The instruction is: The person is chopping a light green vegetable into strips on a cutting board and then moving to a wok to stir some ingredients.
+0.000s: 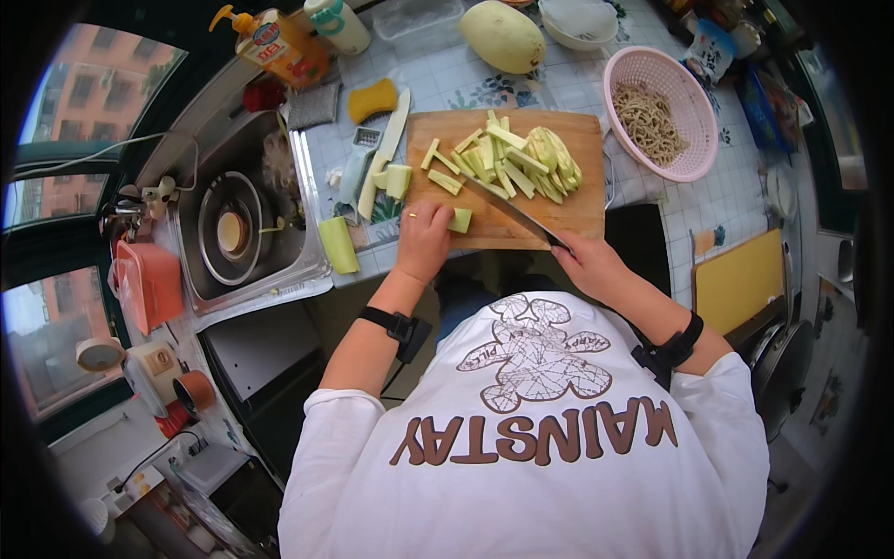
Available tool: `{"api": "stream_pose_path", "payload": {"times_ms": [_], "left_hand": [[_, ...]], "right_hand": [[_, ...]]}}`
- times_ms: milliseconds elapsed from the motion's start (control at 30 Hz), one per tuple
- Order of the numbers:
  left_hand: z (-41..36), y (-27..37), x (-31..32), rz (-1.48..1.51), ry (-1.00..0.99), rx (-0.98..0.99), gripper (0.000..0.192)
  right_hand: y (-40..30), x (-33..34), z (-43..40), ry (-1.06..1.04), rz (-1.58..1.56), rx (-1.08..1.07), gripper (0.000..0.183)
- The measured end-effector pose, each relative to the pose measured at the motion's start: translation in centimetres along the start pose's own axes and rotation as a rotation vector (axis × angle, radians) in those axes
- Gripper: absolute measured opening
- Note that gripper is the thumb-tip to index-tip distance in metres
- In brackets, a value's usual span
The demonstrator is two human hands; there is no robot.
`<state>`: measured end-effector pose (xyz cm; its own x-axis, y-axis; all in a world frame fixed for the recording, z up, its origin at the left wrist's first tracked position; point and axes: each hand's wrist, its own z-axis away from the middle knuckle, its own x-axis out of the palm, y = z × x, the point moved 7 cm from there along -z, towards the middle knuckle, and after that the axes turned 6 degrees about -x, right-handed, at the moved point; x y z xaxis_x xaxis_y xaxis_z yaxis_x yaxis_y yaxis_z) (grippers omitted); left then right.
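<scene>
My left hand (424, 234) holds a short piece of pale green vegetable (459, 221) at the near left edge of a wooden cutting board (503, 234). In my right hand (590, 262) is the handle of a kitchen knife (513, 212), its blade slanting up and left over the board. Cut green sticks (499, 157) lie in a heap on the board's far half, beside a pile of thin slices (555, 161). A vegetable chunk (399, 182) rests at the board's left edge, and a longer piece (339, 244) lies near the sink.
A peeler (360, 161) and a pale, blade-shaped item (385, 154) lie left of the board, below a yellow sponge (372, 99). The steel sink (307, 237) is further left. A pink colander (705, 150) of noodle-like strands stands right; a pale melon (503, 38) sits behind.
</scene>
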<state>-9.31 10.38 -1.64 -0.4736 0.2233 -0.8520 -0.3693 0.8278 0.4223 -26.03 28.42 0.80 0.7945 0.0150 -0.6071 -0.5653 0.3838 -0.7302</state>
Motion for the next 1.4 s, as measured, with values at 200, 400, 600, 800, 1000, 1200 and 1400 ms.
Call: {"api": "stream_pose_path", "payload": {"times_ms": [200, 400, 600, 800, 1000, 1200, 1400], "left_hand": [[2.4, 1.4, -1.5, -0.046, -0.009, 0.007, 0.030], [3.1, 0.5, -0.2, 0.029, 0.065, -0.044, 0.031], [2.5, 1.1, -0.7, 0.027, 0.062, -0.059, 0.032], [2.4, 0.7, -0.1, 0.021, 0.030, -0.054, 0.034], [2.4, 0.5, 0.2, 0.007, 0.063, -0.064, 0.035], [2.9, 1.1, -0.6, 0.043, 0.064, -0.060, 0.033], [3.6, 0.6, -0.1, 0.011, 0.076, -0.043, 0.031]], "right_hand": [[-0.3, 0.7, -1.6, -0.059, 0.148, -0.086, 0.022], [-1.2, 1.1, -2.5, -0.134, 0.240, -0.117, 0.023], [-2.7, 0.2, -2.5, -0.127, 0.188, -0.114, 0.021], [-3.7, 0.5, -2.9, -0.174, 0.259, -0.132, 0.021], [-2.7, 3.1, -5.3, -0.188, 0.268, -0.099, 0.019], [-2.9, 2.8, -5.1, -0.110, 0.220, -0.227, 0.017], [-4.0, 2.0, -3.3, -0.147, 0.288, -0.185, 0.016]]}}
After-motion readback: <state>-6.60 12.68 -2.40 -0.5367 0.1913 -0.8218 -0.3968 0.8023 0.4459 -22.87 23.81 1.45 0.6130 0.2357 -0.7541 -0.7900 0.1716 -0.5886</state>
